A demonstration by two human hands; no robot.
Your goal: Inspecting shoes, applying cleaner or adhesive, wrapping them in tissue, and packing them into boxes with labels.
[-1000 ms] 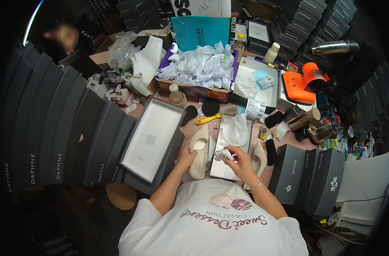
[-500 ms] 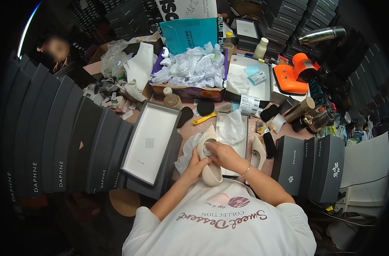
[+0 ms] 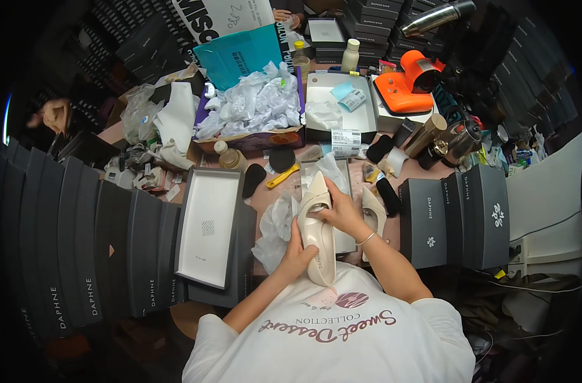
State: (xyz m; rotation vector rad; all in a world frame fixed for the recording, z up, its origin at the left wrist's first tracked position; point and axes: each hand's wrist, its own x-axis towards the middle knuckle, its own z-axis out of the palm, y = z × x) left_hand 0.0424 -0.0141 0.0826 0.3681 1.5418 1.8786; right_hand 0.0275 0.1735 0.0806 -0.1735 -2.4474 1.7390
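Note:
A cream pointed-toe shoe [image 3: 317, 239] is held between my two hands over an open shoe box [image 3: 346, 241], its toe pointing away from me and its insole facing up. My left hand [image 3: 297, 255] grips the shoe's left side, thumb lying over the insole. With my right hand [image 3: 343, 216] I hold the front part, thumb at the edge of the opening and fingers along the toe's right side. A matching cream shoe [image 3: 373, 216] lies just right of the box. Crumpled white tissue paper [image 3: 275, 226] is spread left of the held shoe, and more lies in the box's far end.
Dark shoe boxes [image 3: 120, 239] stand in a row on the left, others [image 3: 425, 223] on the right. An open white-lined box lid [image 3: 208, 230] rests near my left arm. Beyond are a yellow-handled tool [image 3: 282, 176], a carton of crumpled paper [image 3: 249, 139] and an orange device [image 3: 406, 86].
The shoe has turned, so its insole now shows fully. My right fingers have moved from inside its opening to the toe part. The whole view has shifted.

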